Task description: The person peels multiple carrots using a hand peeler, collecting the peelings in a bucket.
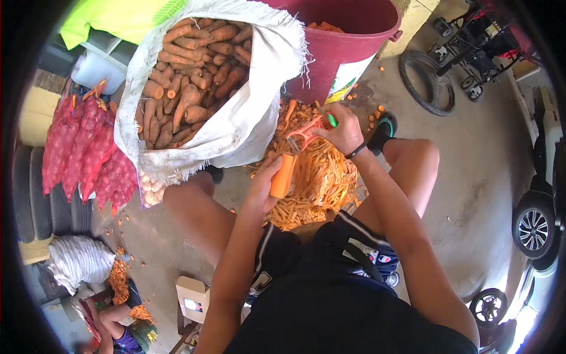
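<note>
Two hands in view, both mine, both occupied.

Left hand (pixel 262 186): fingers wrapped round the near half of a peeled carrot (pixel 283 175), thumb side up. Grip closed and firm.

Right hand (pixel 343 131): fingers curled shut on the green-tipped handle of a peeler (pixel 308 131), blade end pointing left, toward the carrot.

Key relation: the carrot's long axis runs near to far and leans slightly right at the far end. Its free far end sticks out of the left hand. The peeler sits just far and right of that end, with the blade frame lying across the axis rather than along it. I cannot tell whether blade and carrot touch or are a hair apart. The right hand is farther out than the left, which is nearer my body.

Surroundings: both hands hang over a pile of peelings (pixel 321 183) on the floor between my knees. A white sack (pixel 253 118) of unpeeled carrots (pixel 194 76) stands far left of the hands, and a red tub (pixel 348 41) stands beyond them.
</note>
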Available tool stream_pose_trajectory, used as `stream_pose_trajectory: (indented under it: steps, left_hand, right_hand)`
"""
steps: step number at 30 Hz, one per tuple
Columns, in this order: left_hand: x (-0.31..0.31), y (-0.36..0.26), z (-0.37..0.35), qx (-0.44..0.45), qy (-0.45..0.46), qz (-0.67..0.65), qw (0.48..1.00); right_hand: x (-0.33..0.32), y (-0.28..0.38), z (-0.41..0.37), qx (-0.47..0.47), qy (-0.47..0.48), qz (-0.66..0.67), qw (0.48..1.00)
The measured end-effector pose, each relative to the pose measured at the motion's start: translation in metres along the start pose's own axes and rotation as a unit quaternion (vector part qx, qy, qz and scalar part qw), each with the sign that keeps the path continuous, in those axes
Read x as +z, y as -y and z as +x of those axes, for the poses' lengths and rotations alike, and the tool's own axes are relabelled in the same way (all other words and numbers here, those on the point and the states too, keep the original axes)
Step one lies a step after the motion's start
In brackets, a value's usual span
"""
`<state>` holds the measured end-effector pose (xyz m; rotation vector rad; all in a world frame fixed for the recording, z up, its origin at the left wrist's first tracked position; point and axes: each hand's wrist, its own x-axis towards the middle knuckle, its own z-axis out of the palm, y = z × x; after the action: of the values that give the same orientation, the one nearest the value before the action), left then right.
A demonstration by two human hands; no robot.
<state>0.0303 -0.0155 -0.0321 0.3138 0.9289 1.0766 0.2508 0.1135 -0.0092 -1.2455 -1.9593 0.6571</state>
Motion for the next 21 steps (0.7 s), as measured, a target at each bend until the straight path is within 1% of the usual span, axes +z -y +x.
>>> stream_pose_trajectory:
  steps: [1, 3, 4, 7, 8, 10, 11, 12, 15, 16, 19, 21]
  left_hand:
    - [0.001, -0.001, 0.0, 0.006, -0.006, 0.004, 1.0]
    - [-0.009, 0.001, 0.007, 0.007, 0.026, -0.046, 0.999]
    - [-0.009, 0.001, 0.009, 0.008, 0.04, -0.073, 0.996]
    - [0.001, -0.003, 0.002, 0.005, 0.027, -0.007, 1.0]
    - [0.0, -0.002, -0.004, -0.002, 0.017, 0.002, 1.0]
    - [0.002, -0.003, -0.007, -0.014, 0.008, 0.023, 1.0]
    - [0.001, -0.001, -0.007, -0.008, 0.008, 0.007, 1.0]
    - [-0.001, 0.0, -0.006, -0.001, 0.011, -0.008, 1.0]
    - [-0.001, 0.0, 0.006, 0.02, -0.001, -0.03, 0.999]
    - [0.001, -0.001, 0.007, 0.025, -0.012, -0.033, 0.999]
    - [0.008, -0.001, -0.003, 0.0, -0.012, 0.01, 1.0]
    - [0.001, 0.004, -0.008, -0.022, -0.001, 0.017, 1.0]
  right_hand:
    - [0.001, 0.001, -0.002, -0.032, 0.002, 0.026, 0.999]
    - [0.01, 0.012, -0.016, -0.101, 0.007, 0.075, 0.992]
    - [0.014, 0.026, -0.028, -0.085, 0.067, 0.115, 0.987]
    - [0.018, 0.027, -0.032, -0.143, 0.09, 0.076, 0.983]
    - [0.016, 0.019, -0.026, -0.121, 0.073, 0.058, 0.988]
    - [0.006, 0.003, -0.007, -0.077, 0.007, 0.014, 0.997]
    - [0.001, -0.002, -0.002, -0.058, -0.029, -0.012, 0.998]
    - [0.0, -0.005, -0.003, 0.022, -0.007, 0.014, 1.0]
    - [0.014, 0.018, -0.029, -0.092, 0.065, 0.107, 0.988]
    - [0.018, 0.027, -0.038, -0.158, 0.089, 0.109, 0.977]
    - [0.017, 0.019, -0.032, -0.17, 0.056, 0.056, 0.982]
    - [0.013, -0.001, -0.018, -0.072, 0.028, 0.026, 0.997]
